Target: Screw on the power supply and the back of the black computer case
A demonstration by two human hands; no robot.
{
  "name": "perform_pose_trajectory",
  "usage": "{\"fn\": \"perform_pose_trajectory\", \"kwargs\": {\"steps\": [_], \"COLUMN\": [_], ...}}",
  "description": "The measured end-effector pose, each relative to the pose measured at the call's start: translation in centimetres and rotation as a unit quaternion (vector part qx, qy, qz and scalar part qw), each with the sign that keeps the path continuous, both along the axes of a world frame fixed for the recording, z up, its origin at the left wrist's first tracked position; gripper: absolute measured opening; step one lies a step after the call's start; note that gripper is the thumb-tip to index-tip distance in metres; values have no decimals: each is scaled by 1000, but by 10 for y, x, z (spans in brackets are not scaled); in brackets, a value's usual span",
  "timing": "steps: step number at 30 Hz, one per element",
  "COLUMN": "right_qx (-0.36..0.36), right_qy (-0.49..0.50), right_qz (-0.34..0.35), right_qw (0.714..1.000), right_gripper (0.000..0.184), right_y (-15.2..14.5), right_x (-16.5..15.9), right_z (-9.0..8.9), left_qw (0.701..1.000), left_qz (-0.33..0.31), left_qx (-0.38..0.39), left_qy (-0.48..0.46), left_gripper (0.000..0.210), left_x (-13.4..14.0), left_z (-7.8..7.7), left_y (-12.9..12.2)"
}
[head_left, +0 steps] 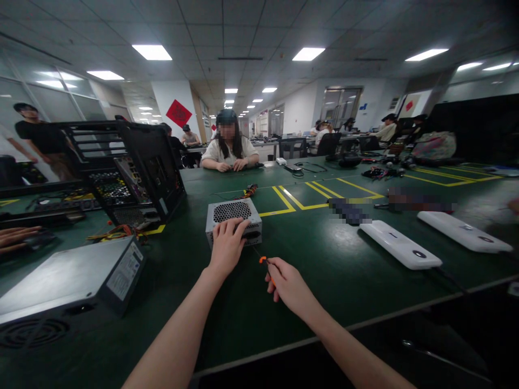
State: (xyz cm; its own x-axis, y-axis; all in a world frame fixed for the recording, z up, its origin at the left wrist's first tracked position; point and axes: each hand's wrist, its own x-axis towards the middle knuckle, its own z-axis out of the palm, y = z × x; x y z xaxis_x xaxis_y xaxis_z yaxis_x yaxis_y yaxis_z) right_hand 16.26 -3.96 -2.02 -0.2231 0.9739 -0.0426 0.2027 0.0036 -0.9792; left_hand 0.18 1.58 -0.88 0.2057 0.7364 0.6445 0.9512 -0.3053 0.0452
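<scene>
In the middle of the green table sits a grey power supply unit (252, 214) with a honeycomb grille on top. My left hand (228, 246) holds it at the near edge, fingers laid over the top and the thumb side against the front face. My right hand (285, 278) is closed around the handle of a screwdriver (263, 260) with orange and black parts. Its thin shaft points up and left toward the unit's front face, near the dark socket. Whether the tip touches a screw is too small to make out.
A larger power supply (60, 275) lies at the left, before an open black computer case (154, 167). White power banks (399, 246) rest at the right. Yellow tape (279, 212) marks the table. Across it sits a person (231, 143). Another person's hand (18, 237) shows at far left.
</scene>
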Motion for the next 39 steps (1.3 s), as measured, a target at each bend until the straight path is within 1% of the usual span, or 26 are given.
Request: {"fn": "perform_pose_trajectory", "kwargs": {"steps": [1, 3, 6, 9, 16, 19, 23, 29, 35, 37, 39], "right_qx": [-64, -130, -171, -204, -269, -278, -266, -275, -291, -289, -281], "right_qy": [55, 112, 146, 191, 263, 283, 287, 286, 291, 296, 297], "right_qz": [7, 7, 5, 7, 33, 32, 9, 8, 40, 41, 33], "right_qw": [996, 985, 974, 960, 926, 918, 920, 918, 910, 910, 912], "right_gripper": [15, 12, 9, 6, 23, 22, 7, 10, 25, 24, 19], "right_y": [1, 2, 1, 0, 5, 6, 6, 5, 7, 7, 6], "right_x": [-1, -6, -13, -18, -14, -13, -14, -14, -13, -13, -13], "right_z": [2, 7, 11, 11, 11, 12, 12, 11, 11, 10, 10], "left_qw": [1000, 1000, 1000, 1000, 1000, 1000, 1000, 1000, 1000, 1000, 1000], "left_qz": [0, -1, -1, -3, -5, -6, 0, 3, 2, 1, -1], "left_qx": [0, 1, 1, 3, 3, 7, 13, 18, 24, 24, 22], "left_qy": [-1, -2, -1, 2, 4, 7, 7, 6, -1, -3, -5], "left_gripper": [48, 47, 47, 48, 49, 50, 49, 48, 46, 45, 45], "left_x": [0, 0, -1, -1, -1, -1, 0, 2, 1, 1, 1], "left_z": [0, 0, 0, 0, -1, -2, -2, -3, -3, -4, -4], "left_y": [0, 0, 0, 0, 1, 2, 2, 2, 3, 3, 3]}}
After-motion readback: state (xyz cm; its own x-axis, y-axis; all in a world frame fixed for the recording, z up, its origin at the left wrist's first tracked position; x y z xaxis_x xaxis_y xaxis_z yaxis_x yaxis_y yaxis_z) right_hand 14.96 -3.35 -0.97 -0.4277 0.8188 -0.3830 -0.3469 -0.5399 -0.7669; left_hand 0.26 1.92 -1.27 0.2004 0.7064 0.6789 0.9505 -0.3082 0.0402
